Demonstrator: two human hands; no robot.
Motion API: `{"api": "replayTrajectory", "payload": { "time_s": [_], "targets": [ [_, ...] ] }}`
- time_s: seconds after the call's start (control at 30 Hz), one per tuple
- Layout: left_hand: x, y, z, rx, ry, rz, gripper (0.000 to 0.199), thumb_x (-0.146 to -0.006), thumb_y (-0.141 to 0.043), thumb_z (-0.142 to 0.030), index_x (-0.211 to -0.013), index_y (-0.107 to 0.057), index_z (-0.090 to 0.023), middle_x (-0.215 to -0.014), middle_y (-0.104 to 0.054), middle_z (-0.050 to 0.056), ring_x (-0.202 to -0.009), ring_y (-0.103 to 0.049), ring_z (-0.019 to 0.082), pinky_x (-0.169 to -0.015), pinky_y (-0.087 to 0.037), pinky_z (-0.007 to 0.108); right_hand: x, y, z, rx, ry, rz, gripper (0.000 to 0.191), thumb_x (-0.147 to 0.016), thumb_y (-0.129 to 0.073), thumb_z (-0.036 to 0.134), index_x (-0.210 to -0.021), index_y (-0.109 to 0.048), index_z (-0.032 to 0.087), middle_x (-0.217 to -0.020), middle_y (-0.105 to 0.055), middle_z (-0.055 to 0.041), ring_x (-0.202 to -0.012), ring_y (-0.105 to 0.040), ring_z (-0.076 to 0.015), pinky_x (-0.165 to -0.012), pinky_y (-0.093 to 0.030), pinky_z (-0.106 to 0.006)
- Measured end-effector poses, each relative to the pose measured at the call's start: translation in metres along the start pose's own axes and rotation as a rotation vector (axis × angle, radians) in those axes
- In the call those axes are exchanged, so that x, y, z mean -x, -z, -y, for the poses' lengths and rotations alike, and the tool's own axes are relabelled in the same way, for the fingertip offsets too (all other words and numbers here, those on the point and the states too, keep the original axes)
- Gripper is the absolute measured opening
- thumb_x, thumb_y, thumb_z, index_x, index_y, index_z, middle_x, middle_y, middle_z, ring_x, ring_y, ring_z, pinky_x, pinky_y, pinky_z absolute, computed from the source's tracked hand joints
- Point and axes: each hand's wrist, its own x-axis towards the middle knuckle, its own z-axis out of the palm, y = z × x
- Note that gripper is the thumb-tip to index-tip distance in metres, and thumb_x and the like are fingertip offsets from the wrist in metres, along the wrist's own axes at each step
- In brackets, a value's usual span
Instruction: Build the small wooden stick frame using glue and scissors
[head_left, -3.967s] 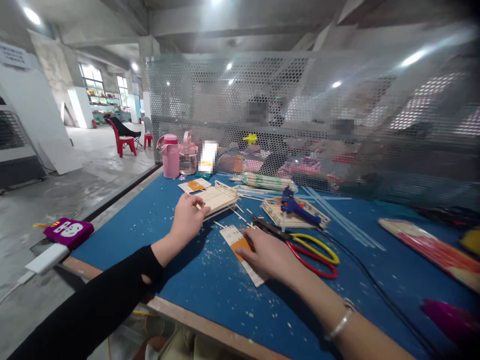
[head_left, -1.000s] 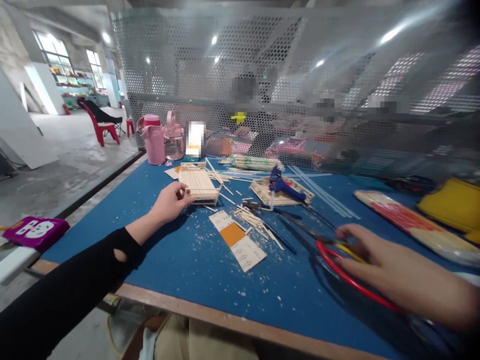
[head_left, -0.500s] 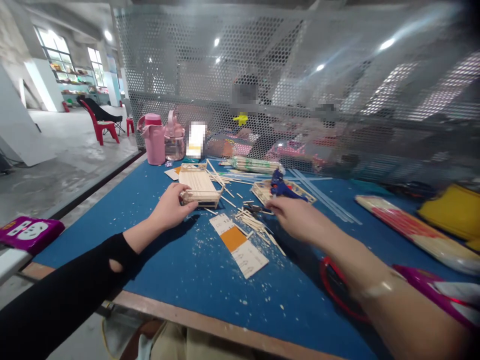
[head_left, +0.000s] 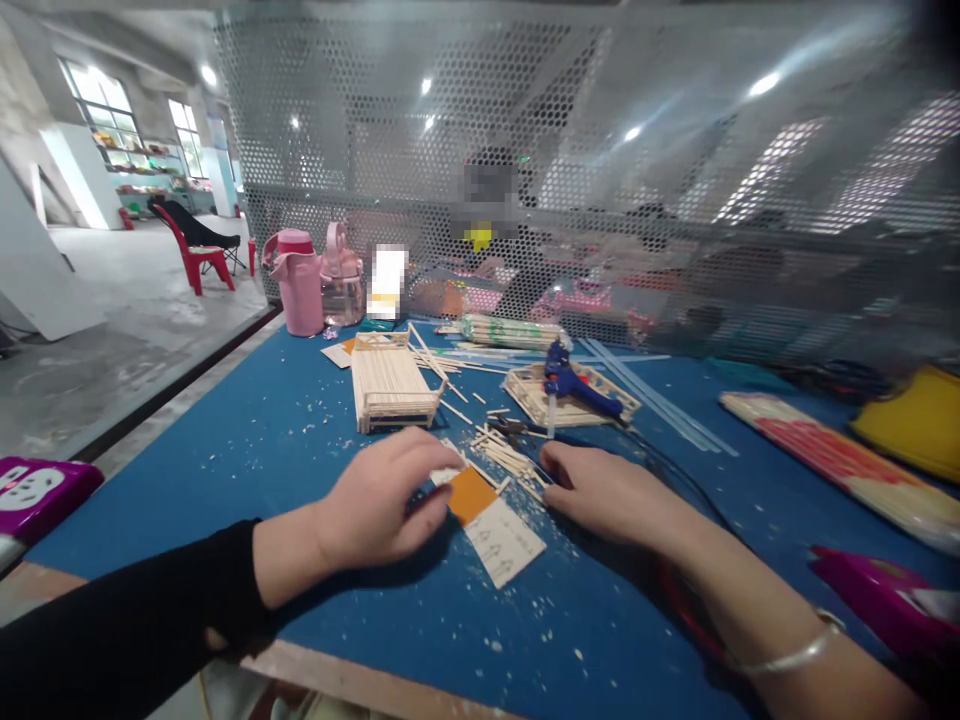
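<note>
My left hand hovers over the near part of the table, thumb and fingers apart and nothing in them, by a white and orange card. My right hand is beside a pile of short wooden sticks, thumb and forefinger slightly apart; I see nothing held, though its other fingers are hidden. A small bed-like model of wooden sticks stands beyond my left hand. Past my right hand, a blue glue gun rests on a stick-built frame. Dark-handled pliers lie by the pile.
At the back are a pink flask, a clear bottle and a bagged stick bundle. Another pack of sticks and a purple box lie right. A perforated metal screen edges the blue table.
My left hand has let go of the bed-like model and moved right and nearer, over the card. My right hand has left the glue gun and come down nearer beside the sticks.
</note>
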Motion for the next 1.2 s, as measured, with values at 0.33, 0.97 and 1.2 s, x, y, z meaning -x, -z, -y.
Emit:
{"api": "replayTrajectory", "payload": {
  "time_s": [0.33, 0.97, 1.2],
  "targets": [
    [-0.034, -0.045, -0.008, -0.263, 0.192, 0.617, 0.023, -0.090, -0.045, -0.026, -0.085, -0.064, -0.015, -0.084, -0.066, 0.009, -0.080, -0.061, 0.022, -0.072, -0.050, 0.034, 0.004, 0.003, -0.010, -0.255, 0.003, -0.262, 0.025, -0.088, -0.034, 0.030, -0.107, -0.044, 0.017, -0.070, -0.062, -0.0046, -0.062, -0.056, -0.0196, -0.058, -0.036, -0.027],
    [-0.100, -0.104, 0.053, -0.189, 0.237, 0.680, 0.018, -0.087, -0.054, -0.014, -0.088, -0.072, -0.017, -0.096, -0.067, 0.008, -0.092, -0.063, 0.019, -0.082, -0.051, 0.029, 0.019, 0.015, -0.025, -0.571, -0.030, -0.552, 0.020, -0.083, -0.041, 0.036, -0.094, -0.049, 0.021, -0.052, -0.049, 0.0033, -0.046, -0.043, -0.0147, -0.049, -0.031, -0.026],
    [-0.077, -0.077, 0.032, -0.047, 0.097, 0.685, 0.022, -0.091, -0.049, -0.013, -0.096, -0.071, -0.015, -0.100, -0.068, 0.009, -0.091, -0.064, 0.016, -0.084, -0.050, 0.027, 0.028, 0.009, -0.007, 0.025, -0.058, -0.475, 0.036, -0.089, -0.037, 0.031, -0.117, -0.056, 0.020, -0.084, -0.072, -0.0134, -0.072, -0.066, -0.0284, -0.054, -0.035, -0.031]
  ]
}}
